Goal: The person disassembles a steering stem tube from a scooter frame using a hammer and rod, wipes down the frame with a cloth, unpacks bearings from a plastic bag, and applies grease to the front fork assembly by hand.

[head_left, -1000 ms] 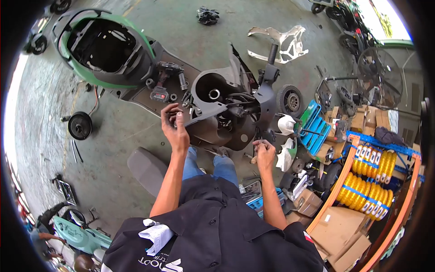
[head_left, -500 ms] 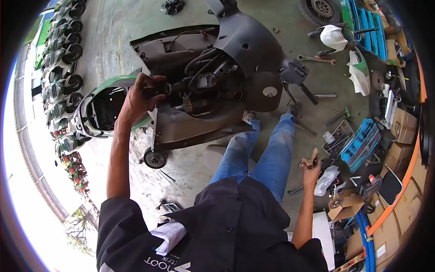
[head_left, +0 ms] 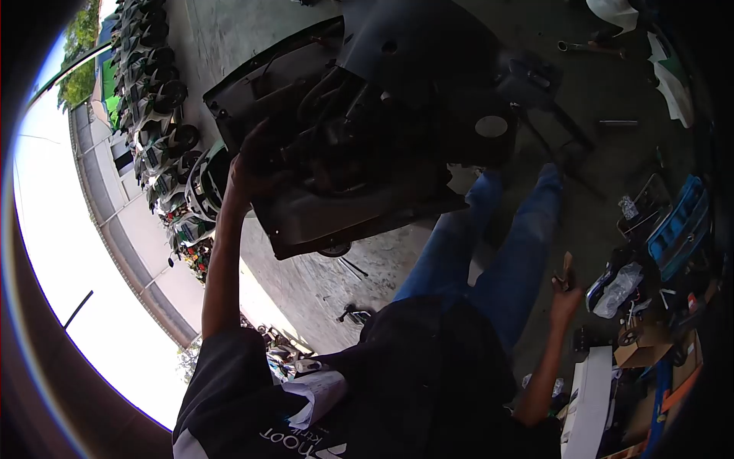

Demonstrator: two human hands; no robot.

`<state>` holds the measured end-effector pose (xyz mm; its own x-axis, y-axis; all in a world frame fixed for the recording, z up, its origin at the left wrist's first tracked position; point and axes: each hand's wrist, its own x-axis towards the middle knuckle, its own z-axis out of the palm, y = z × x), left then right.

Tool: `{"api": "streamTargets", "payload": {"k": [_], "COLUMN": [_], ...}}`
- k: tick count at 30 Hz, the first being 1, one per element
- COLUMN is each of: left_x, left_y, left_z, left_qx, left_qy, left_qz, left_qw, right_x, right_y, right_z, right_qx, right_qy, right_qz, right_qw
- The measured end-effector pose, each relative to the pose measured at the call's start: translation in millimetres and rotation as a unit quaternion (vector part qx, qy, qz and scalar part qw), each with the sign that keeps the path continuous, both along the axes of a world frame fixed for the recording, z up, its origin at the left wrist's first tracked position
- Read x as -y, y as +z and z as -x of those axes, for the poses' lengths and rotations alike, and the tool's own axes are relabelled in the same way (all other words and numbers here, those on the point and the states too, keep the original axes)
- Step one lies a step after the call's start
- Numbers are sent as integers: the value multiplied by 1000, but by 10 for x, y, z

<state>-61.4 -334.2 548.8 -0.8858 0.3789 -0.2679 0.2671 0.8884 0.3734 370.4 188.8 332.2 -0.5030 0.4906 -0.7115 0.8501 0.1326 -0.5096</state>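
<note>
A partly stripped scooter body (head_left: 344,222) with dark plastic panels fills the upper middle of the view. At its left end, my left hand (head_left: 252,172) has its fingers curled round a dark part inside the panels; shadow hides exactly which part. Hoses and metal pieces show dimly between the panels, below a curved dark cover (head_left: 413,38). Low on the right, well apart from the scooter, my right hand (head_left: 566,297) is closed on a crumpled brown piece (head_left: 567,264), perhaps paper or cloth.
Parked scooters (head_left: 164,99) line the left side. A wrench (head_left: 589,50) lies on the floor at upper right. Farther right are a blue toolbox (head_left: 677,229), a clear plastic bag (head_left: 621,291) and an open cardboard box (head_left: 646,344). My legs stand close to the scooter body.
The view has swung, showing more of the left wall, and become darker. My left hand stays at the scooter's left end, and my right hand still holds the brown piece.
</note>
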Motion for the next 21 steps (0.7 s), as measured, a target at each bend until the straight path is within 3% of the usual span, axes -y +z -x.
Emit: {"api": "streamTargets", "payload": {"k": [5,7,14,17,19,21], "left_x": [62,66,-34,-43,35,-150], "left_y": [-68,-69,-53,158,384,785], "left_z": [28,27,121,98,82,8], "left_qx": [63,79,47,102,281,257], "left_qy": [50,77,19,52,285,326], "left_qz": [29,48,110,126,1,-24], "left_qw": [996,993,993,985,916,910], "right_x": [-215,-354,-740,-921,-1078,-1312], "right_y": [-47,140,224,312,311,287], "right_z": [36,210,349,474,547,581], "right_qx": [-20,15,-3,-24,-17,2], "right_qy": [15,4,32,37,-78,-58], "right_qz": [-46,34,-6,15,94,98], "right_qw": [999,999,999,999,992,994]}}
